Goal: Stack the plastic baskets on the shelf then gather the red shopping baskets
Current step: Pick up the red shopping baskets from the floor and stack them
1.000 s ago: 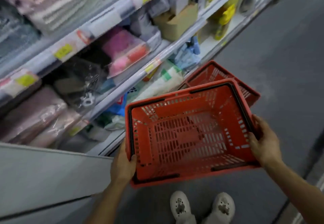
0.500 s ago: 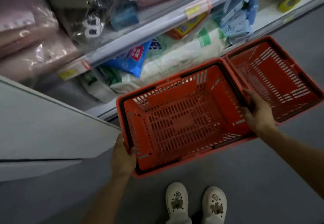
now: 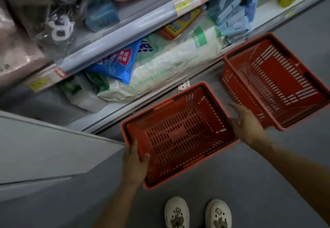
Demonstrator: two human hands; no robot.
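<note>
A red shopping basket (image 3: 178, 135) hangs low over the grey floor in front of my feet, its opening facing up and nothing inside. My left hand (image 3: 135, 163) grips its near left rim, thumb inside. My right hand (image 3: 247, 126) lies at the basket's right rim, in the gap between the two baskets. Its fingers are stretched out and blurred, not curled round the rim. A second red shopping basket (image 3: 271, 85) stands on the floor to the right against the shelf base, also with nothing in it.
Store shelving runs along the left, its bottom shelf edge (image 3: 160, 99) close behind both baskets, with a white-green bag (image 3: 169, 67) and a blue packet (image 3: 117, 63) on it. A grey panel (image 3: 44, 147) juts out at left. My white shoes (image 3: 196, 213) stand below.
My view dropped towards the floor. The held basket came down beside the second basket. My right hand's fingers came off the right rim and straightened.
</note>
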